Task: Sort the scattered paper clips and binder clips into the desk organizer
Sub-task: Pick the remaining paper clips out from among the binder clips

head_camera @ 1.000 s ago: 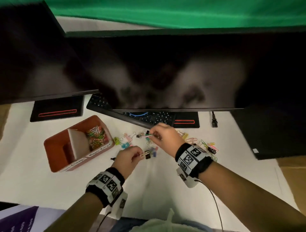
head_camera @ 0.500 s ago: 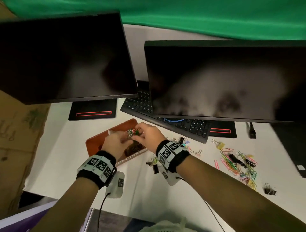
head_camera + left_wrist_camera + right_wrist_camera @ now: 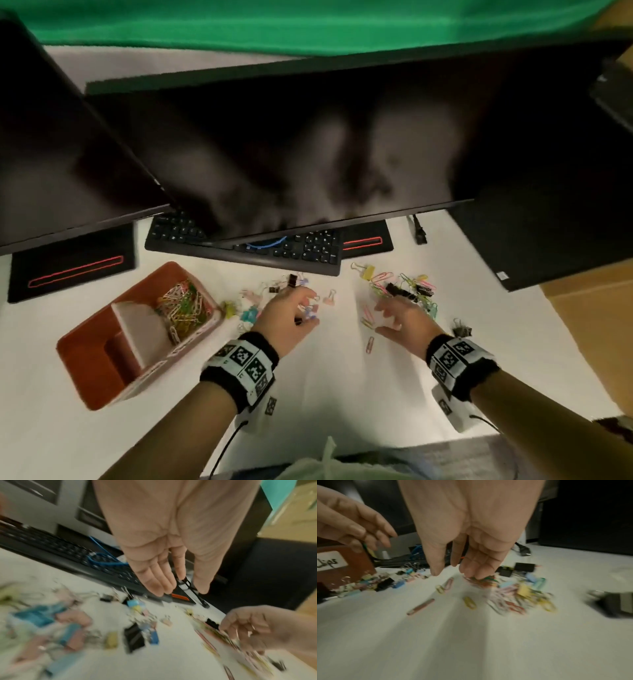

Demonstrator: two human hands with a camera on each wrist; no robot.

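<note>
White desk (image 3: 342,394), scattered clips, left hand (image 3: 286,317) (fingers relaxed), right hand (image 3: 404,323) spread.

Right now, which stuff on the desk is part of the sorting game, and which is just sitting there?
Part of the job:
desk organizer
paper clips
binder clips
left hand
right hand

Just lying about:
keyboard
monitors
power plug

Desk organizer (image 3: 102,373) at left on table (image 3: 342,394), paper clips (image 3: 183,308) inside its rear compartment. Binder clips (image 3: 250,313) just right of it. Keyboard (image 3: 239,245) behind, under monitor (image 3: 308,154).
</note>
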